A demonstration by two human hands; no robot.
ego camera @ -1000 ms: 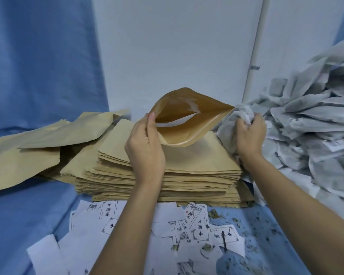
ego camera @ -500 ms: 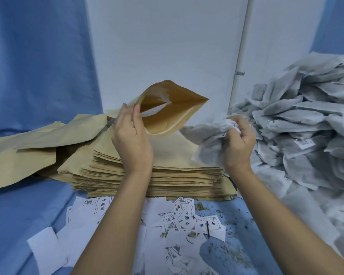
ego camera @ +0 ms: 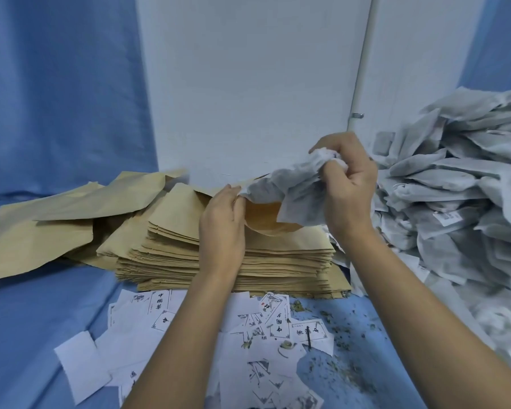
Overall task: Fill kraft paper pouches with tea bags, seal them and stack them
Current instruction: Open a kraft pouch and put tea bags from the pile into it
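The right hand (ego camera: 348, 184) squeezes a bunch of tea bags (ego camera: 292, 190) over the open pouch (ego camera: 263, 216). The left hand (ego camera: 223, 225) pinches the pouch's edge on top of the stack (ego camera: 189, 255). Filling looks only begun (sealing and stacking are left).

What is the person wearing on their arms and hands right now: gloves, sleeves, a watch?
Nothing shows. The left hand and right hand are bare: no gloves, rings or watch. The left forearm and right forearm are uncovered down to the frame's edge, with no sleeve in view.
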